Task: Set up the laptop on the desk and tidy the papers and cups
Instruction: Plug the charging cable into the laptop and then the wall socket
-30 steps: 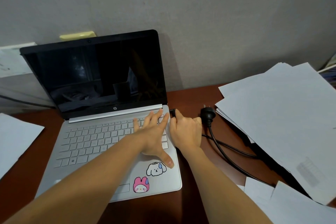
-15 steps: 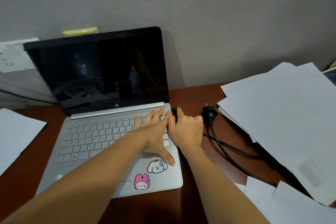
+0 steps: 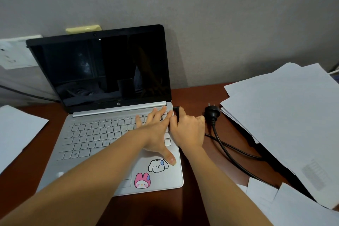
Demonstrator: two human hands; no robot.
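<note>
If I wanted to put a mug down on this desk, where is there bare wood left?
Bare desk shows behind the wall plug, between the laptop and the big paper stack. Another strip lies left of the laptop, beside the loose sheet. Right of the laptop is crowded: the right hand holds the charger plug, and the black cable loops there.

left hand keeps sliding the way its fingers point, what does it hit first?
Probably the laptop's hinge bar, then the dark screen. The left hand lies flat on the keyboard, fingertips already near the bar.
</note>
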